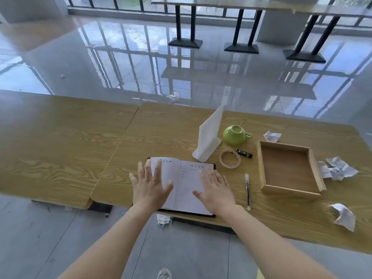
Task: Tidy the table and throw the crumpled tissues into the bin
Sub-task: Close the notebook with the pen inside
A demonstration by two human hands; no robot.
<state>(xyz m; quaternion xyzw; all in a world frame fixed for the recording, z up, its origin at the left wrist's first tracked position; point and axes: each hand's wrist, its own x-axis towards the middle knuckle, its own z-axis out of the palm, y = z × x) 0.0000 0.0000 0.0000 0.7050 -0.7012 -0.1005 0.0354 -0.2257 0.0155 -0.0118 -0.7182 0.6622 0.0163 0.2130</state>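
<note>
An open notebook (184, 182) with a dark cover lies near the front edge of the wooden table (70, 137). My left hand (150, 185) hovers flat over its left page, fingers spread. My right hand (216, 190) is spread over the right page. Both hold nothing. Crumpled tissues lie on the table: one (271, 136) behind the wooden tray (261, 168), a cluster (336, 168) to the tray's right, and one (344, 216) at the front right. Another tissue (164, 218) lies on the floor under the table edge. No bin is in view.
A white stand (209, 137), an upturned green cup (234, 134), a tape ring (229, 159), a small black and green stick (244, 153) and a pen (247, 191) lie on the table. More litter (173, 96) sits on the shiny floor beyond; black table legs (185, 43) stand farther back.
</note>
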